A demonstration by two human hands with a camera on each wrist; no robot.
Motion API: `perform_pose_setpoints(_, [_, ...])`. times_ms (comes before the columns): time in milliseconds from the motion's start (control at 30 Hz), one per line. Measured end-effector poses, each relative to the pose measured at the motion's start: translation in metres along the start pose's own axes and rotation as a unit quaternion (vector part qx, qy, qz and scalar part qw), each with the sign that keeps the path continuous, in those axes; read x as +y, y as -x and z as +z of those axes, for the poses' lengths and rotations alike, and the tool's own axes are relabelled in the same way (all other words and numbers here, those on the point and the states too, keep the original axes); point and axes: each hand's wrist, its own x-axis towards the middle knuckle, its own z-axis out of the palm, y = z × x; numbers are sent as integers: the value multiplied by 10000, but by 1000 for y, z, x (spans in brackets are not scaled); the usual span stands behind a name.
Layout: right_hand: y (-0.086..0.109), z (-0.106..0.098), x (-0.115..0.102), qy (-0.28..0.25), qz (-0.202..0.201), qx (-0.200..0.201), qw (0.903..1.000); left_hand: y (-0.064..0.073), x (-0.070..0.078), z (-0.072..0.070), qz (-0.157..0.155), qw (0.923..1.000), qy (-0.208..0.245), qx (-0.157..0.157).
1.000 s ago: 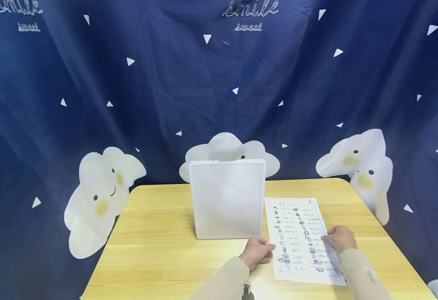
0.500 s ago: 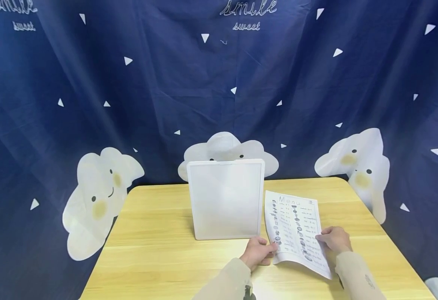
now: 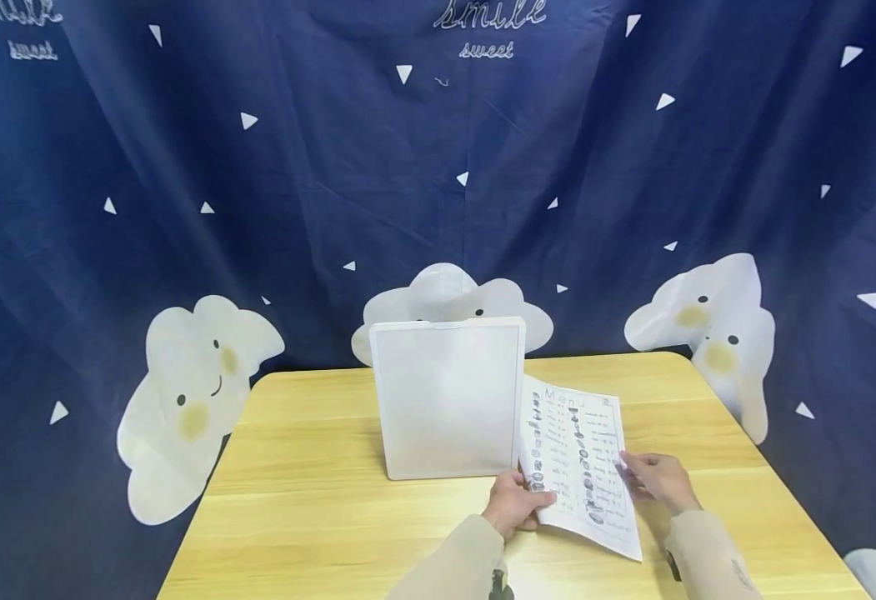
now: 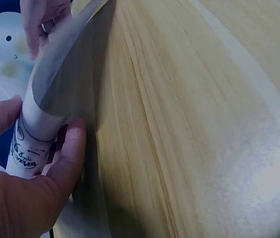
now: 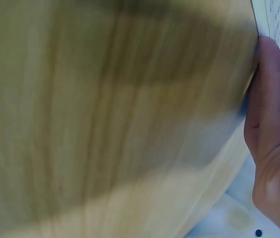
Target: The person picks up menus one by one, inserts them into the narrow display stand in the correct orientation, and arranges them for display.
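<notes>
On the wood-grained table point(image 3: 295, 475), a curving paper menu point(image 3: 574, 467)

Beside a smooth, upright white panel point(image 3: 448, 400), the thin, printed paper menu bows gently: the left hand point(image 3: 511, 502) pinches its left edge, thumb on top, and the right hand point(image 3: 661, 481) pinches the opposite edge. Behind hangs a creased navy curtain point(image 3: 332, 142) with rounded white clouds point(image 3: 197, 375).

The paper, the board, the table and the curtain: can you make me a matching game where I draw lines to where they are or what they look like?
1. Paper
2. Board
3. Table
4. Curtain

A. Dark blue, hanging at the back
B. Between the left hand and the right hand
C. Yellowish, with a wood look
D. Plain white, standing up

Right pairs: 1-B, 2-D, 3-C, 4-A
</notes>
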Motion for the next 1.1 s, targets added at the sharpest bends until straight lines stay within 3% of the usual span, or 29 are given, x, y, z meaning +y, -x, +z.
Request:
perform_pose_setpoints(200, [1,-2,3,-552,42,-95,9984,-1,-1,-2,56,9999,122,-14])
perform_pose_setpoints(367, [2,-2,2,-579,54,-48,9983,-3,0,-3,176,9970,686,-307])
perform_pose_setpoints(567, [3,0,1,-354,7,250,9991,-6,5,-1,168,9842,1601,-738])
perform_pose_setpoints(800, [5,0,0,-375,-66,230,9990,-5,12,1,207,9599,2451,-1347])
perform_pose_setpoints(967, [4,0,4,-134,-113,282,9994,-3,16,1,321,9526,2606,-1533])
perform_pose_setpoints(1100, [1,-1,8,-239,-83,391,9989,-2,17,-3,415,9598,2305,-1546])
